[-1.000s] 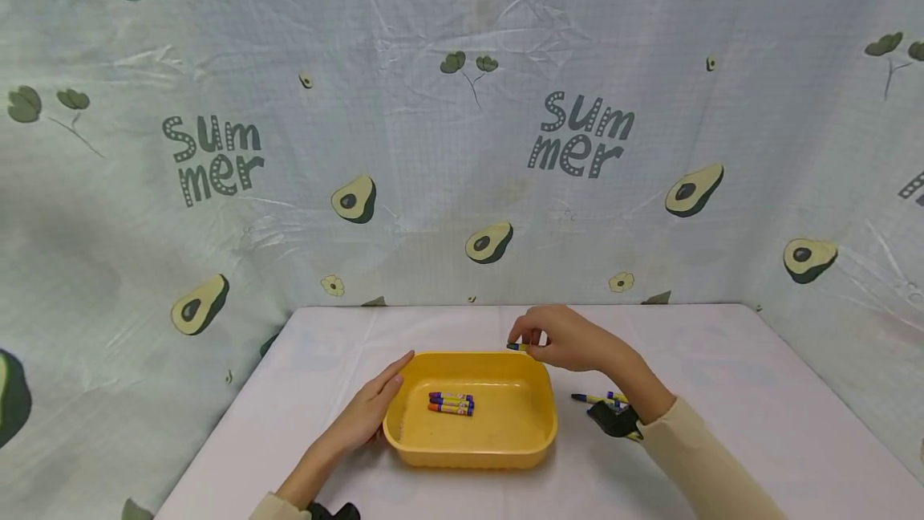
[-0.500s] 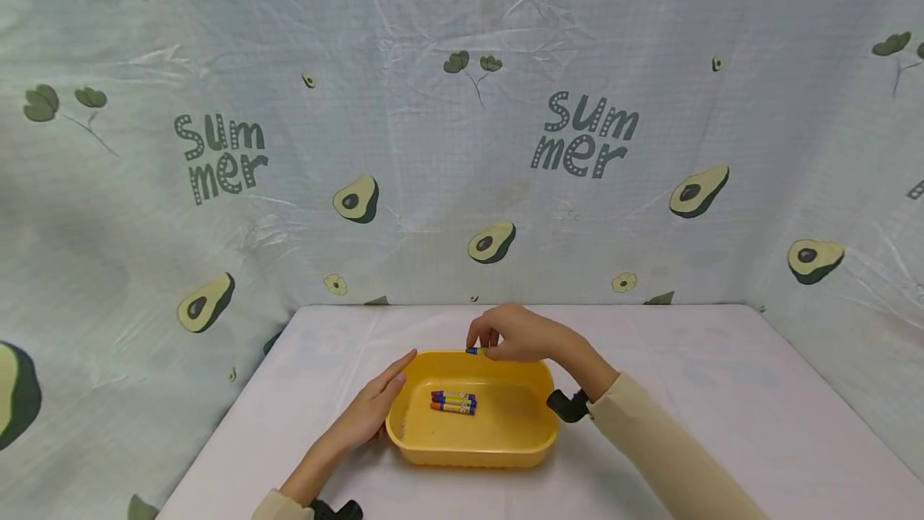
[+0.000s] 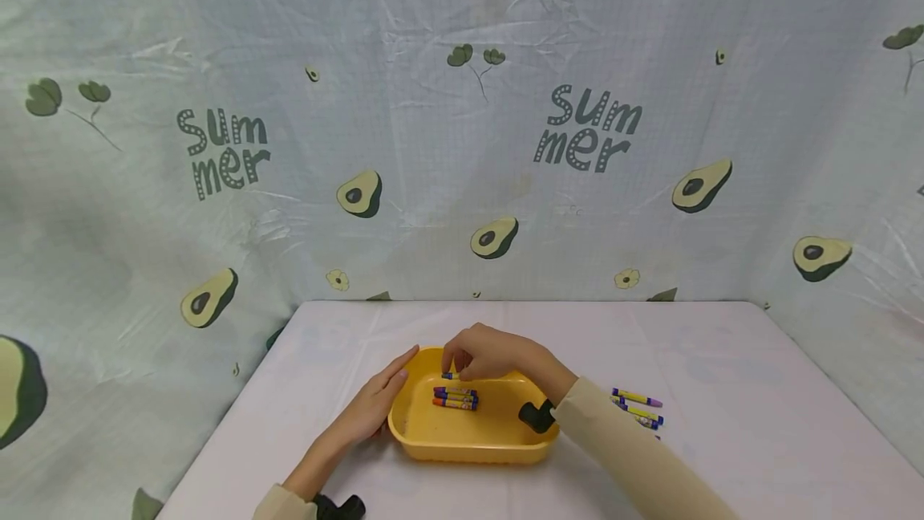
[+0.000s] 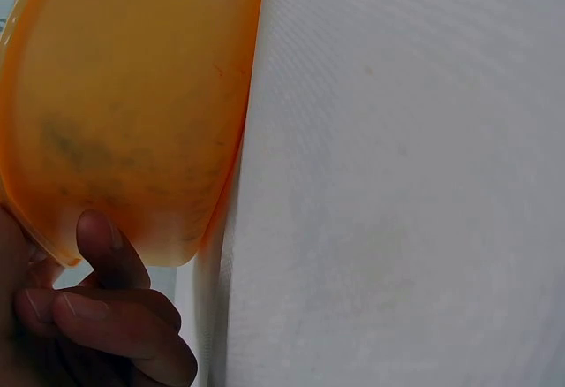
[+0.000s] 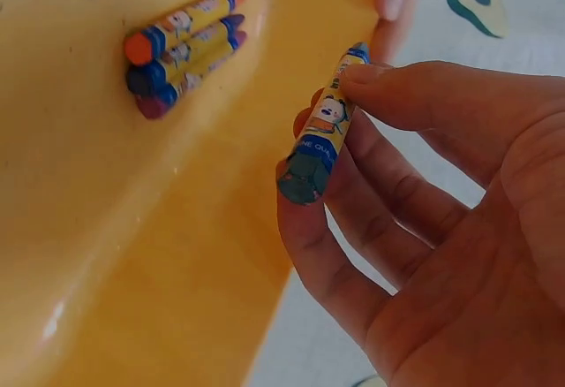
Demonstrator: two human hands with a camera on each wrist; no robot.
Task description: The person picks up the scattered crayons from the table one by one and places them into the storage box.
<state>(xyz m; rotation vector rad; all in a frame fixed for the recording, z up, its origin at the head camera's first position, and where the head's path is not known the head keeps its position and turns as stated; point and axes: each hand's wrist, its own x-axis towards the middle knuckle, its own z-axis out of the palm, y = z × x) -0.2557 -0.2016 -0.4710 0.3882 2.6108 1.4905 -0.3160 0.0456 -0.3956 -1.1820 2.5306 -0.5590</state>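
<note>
In the head view my left hand (image 3: 370, 406) grips the left side of a yellow plastic tray (image 3: 505, 430), thumb over the rim. The left wrist view shows curled fingers (image 4: 124, 325) by the tray's outer wall. My right hand (image 3: 494, 351) is over the tray's far side, pinching a dark green crayon (image 5: 325, 117) in a yellow wrapper between thumb and fingers. Below it, three crayons (image 3: 455, 398) lie side by side on the tray floor; the right wrist view shows orange, dark blue and purple ends. The held crayon is above the floor, apart from them.
Several more crayons (image 3: 638, 408) lie on the white table (image 3: 722, 456) right of the tray, partly hidden by the right sleeve (image 3: 628, 448). A patterned cloth (image 3: 433, 143) hangs behind the table.
My right hand has carried the crayon leftward from beyond the tray's far right corner, then down inside the tray. The left hand has stayed on the tray. The crayons on the right came back into view.
</note>
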